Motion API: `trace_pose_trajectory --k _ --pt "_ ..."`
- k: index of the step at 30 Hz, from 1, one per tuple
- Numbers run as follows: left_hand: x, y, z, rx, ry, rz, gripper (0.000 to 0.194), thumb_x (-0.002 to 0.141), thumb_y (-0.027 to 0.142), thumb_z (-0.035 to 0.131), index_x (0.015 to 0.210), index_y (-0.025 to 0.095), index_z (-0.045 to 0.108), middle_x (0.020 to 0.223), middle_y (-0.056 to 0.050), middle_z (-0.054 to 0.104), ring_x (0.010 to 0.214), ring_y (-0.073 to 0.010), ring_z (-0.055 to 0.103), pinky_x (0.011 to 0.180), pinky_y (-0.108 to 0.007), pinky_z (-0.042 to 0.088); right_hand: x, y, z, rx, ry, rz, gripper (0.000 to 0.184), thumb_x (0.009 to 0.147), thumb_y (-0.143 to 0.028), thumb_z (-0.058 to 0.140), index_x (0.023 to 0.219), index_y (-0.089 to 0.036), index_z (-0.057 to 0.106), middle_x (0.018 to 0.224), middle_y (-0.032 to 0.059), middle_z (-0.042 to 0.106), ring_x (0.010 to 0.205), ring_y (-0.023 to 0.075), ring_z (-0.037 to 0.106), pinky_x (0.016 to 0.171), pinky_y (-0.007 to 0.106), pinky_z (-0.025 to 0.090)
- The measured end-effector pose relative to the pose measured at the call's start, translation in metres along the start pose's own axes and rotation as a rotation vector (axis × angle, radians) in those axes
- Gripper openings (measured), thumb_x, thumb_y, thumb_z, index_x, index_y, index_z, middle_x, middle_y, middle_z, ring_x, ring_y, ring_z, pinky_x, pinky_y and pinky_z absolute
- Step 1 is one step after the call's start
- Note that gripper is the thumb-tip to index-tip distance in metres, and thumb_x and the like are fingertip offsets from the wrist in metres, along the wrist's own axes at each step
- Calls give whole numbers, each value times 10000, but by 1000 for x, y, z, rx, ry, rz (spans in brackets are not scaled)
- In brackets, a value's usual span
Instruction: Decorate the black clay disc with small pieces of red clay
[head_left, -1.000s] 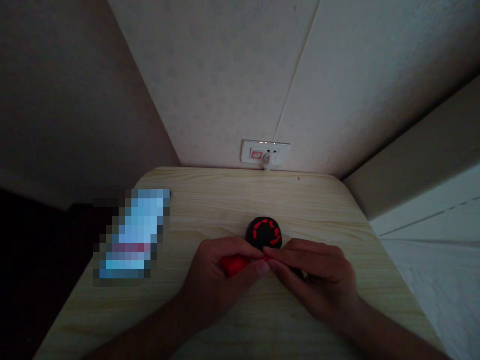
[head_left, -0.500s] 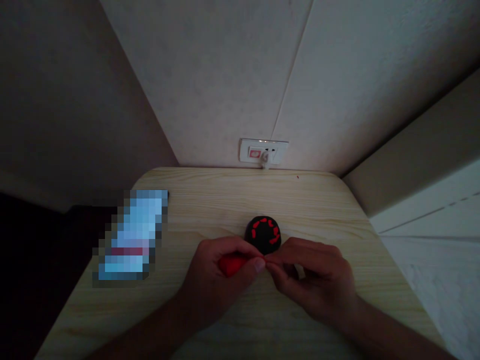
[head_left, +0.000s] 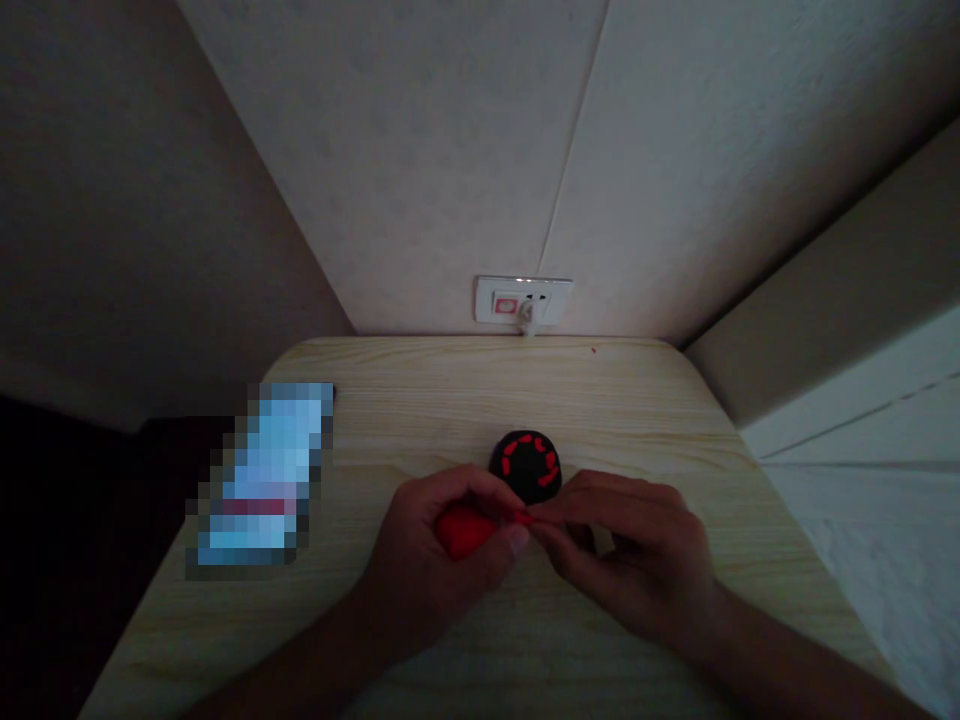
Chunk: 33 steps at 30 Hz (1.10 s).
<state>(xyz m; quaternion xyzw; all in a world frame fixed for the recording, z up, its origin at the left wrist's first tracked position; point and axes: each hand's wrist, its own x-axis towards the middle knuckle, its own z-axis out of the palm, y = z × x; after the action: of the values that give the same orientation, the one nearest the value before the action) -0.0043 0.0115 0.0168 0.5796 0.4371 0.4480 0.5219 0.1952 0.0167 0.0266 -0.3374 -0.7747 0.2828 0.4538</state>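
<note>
"Where did the red lump (head_left: 463, 530) lie?"

"I gripped it in the left hand (head_left: 435, 565), long axis rightward, its tip pinched by the right hand (head_left: 637, 560); the black disc (head_left: 531, 468) sat just beyond both."

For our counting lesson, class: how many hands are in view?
2: the left hand, curled around a red lump; the right hand, beside it, pinching a thin red piece.

Room, apparently in a home: faintly patterned wallpaper (head_left: 420, 150), wall socket (head_left: 516, 300) with plug (head_left: 527, 318) inserted, round-cornered wood-grain tabletop (head_left: 420, 395) just below.
</note>
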Motion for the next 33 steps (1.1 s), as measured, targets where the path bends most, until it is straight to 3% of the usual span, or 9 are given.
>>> trace_pose_trajectory --k 2,6,10,13,16,20,23,26,33 --pt "0 -1 0 25 4 89 199 764 141 800 937 240 791 827 12 789 724 -138 719 674 -201 564 1 0 -1 46 -7 56 65 865 -127 744 893 -174 778 657 15 703 524 97 588 487 211 451" --pt "0 -1 -2 75 10 223 173 807 103 781 894 248 817 831 6 794 752 -136 730 714 -219 563 0 0 -1 129 -29 172 63 870 -149 737 841 -183 782 640 2 703 539 97 586 502 207 463" --pt "1 0 -2 81 25 183 139 819 120 785 880 240 821 786 10 777 699 -130 711 666 -223 545 0 -1 0 191 -34 255 74 892 -188 717 848 -181 776 684 17 735 569 109 614 507 214 479" --pt "0 1 -2 93 18 136 117 826 137 785 875 238 818 786 10 774 706 -138 713 672 -235 546 0 -1 2 195 -9 250 43 875 -190 737 863 -181 777 644 0 714 524 95 580 479 203 467" --pt "0 2 -2 124 43 115 158 812 148 796 933 248 814 806 17 792 727 -143 731 701 -235 563 1 0 2 196 -20 261 42 879 -190 744 874 -191 786 704 14 758 576 110 640 489 203 483" --pt "4 2 -4 170 152 75 255 794 150 792 1030 244 777 776 35 795 717 -139 741 715 -223 581 3 6 -4 65 32 164 82 887 -149 727 909 -197 790 770 37 785 618 131 684 518 225 513" --pt "11 1 -8 188 273 18 159 811 160 757 958 220 765 788 27 781 705 -128 729 635 -191 565 6 11 -12 -139 37 15 101 867 -105 730 919 -170 788 721 40 748 540 105 614 473 218 465" --pt "18 0 -10 141 300 -14 72 821 194 748 893 196 753 805 12 778 723 -131 730 637 -192 572 9 14 -17 -221 -8 -56 108 868 -94 723 939 -156 775 720 41 727 525 95 576 465 219 451" --pt "18 -4 -8 239 171 42 196 739 198 820 920 177 748 773 18 728 708 -142 681 694 -242 554 10 14 -18 -351 -17 -82 81 888 -141 720 939 -191 758 598 -26 624 471 82 513 429 215 390"
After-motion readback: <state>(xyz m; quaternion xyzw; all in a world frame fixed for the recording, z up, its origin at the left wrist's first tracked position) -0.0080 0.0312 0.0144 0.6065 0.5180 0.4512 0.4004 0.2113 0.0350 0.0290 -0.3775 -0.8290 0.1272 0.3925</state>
